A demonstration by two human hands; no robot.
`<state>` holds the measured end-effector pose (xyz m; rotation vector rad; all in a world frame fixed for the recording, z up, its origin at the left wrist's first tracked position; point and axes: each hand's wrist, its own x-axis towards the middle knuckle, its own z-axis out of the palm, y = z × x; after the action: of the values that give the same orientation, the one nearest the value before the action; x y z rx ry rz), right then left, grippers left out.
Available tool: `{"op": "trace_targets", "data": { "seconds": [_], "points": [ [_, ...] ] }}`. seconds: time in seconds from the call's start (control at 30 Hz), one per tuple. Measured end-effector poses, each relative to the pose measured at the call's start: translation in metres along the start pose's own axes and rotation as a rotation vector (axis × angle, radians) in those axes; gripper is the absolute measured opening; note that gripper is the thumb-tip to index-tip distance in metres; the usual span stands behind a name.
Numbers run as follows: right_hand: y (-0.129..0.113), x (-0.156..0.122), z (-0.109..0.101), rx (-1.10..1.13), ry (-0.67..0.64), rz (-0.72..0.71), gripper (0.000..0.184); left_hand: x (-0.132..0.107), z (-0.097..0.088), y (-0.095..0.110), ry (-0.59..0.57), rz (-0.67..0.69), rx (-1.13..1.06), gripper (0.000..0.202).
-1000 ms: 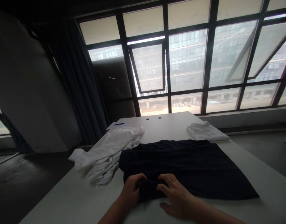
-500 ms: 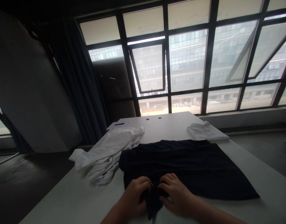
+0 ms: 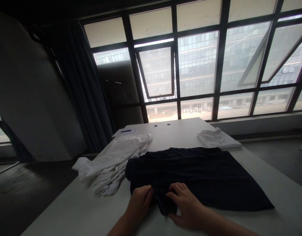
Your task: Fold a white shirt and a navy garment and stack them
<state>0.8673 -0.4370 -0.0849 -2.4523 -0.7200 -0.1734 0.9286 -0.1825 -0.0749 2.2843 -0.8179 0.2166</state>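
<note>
A dark navy garment [image 3: 202, 178] lies spread on the white table [image 3: 74, 213], with a small flap bunched at its near edge. My left hand [image 3: 138, 203] rests on the left side of that flap, fingers curled onto the cloth. On the flap's right side my right hand [image 3: 187, 205] presses down, its fingers bent and its thumb out along the table. Both hands touch the garment's near edge, a few centimetres apart.
A rumpled pile of white garments [image 3: 111, 162] lies left of the dark one and hangs over the table's left edge. A folded white garment [image 3: 217, 137] sits at the far right. A sheet of paper with a blue pen [image 3: 125, 131] lies at the far end, before large windows.
The bunched flap at the near edge was drawn down toward me between my hands, then lies shorter and flatter now. Both hands stayed at the near edge, shifting only slightly.
</note>
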Motion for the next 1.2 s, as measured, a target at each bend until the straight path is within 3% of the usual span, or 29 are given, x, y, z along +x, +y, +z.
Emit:
{"op": "trace_targets", "data": {
  "seconds": [0.13, 0.33, 0.53, 0.73, 0.8, 0.9, 0.93, 1.07, 1.2],
  "points": [
    [0.002, 0.0, 0.0, 0.014, -0.033, 0.005, 0.085, -0.001, 0.002, 0.0, 0.028, -0.036, -0.027, 0.048],
    [-0.001, -0.001, 0.002, -0.037, -0.017, 0.007, 0.053, 0.0, 0.007, -0.002, 0.048, -0.09, 0.009, 0.05],
    [0.0, 0.002, 0.004, -0.077, 0.066, -0.125, 0.015, 0.003, 0.007, -0.007, 0.046, -0.105, 0.032, 0.049],
    [0.004, 0.002, 0.006, 0.01, 0.183, -0.064, 0.032, 0.006, 0.001, -0.001, 0.067, -0.131, 0.004, 0.044],
    [0.004, -0.001, 0.007, 0.03, 0.149, -0.041, 0.036, 0.006, 0.0, 0.001, 0.062, -0.137, -0.004, 0.042],
    [0.004, -0.004, 0.01, 0.009, 0.087, -0.012, 0.064, 0.007, 0.0, 0.002, 0.05, -0.141, 0.001, 0.04],
    [0.005, -0.005, 0.011, 0.002, 0.082, -0.003, 0.065, 0.007, 0.0, 0.002, 0.047, -0.145, 0.008, 0.04],
    [0.008, 0.0, 0.011, 0.068, 0.156, 0.053, 0.032, 0.009, -0.002, 0.005, 0.027, -0.155, 0.04, 0.039],
    [0.013, 0.006, 0.009, 0.193, 0.264, 0.176, 0.023, 0.005, -0.008, 0.007, -0.08, -0.126, 0.089, 0.027]
  ]
}}
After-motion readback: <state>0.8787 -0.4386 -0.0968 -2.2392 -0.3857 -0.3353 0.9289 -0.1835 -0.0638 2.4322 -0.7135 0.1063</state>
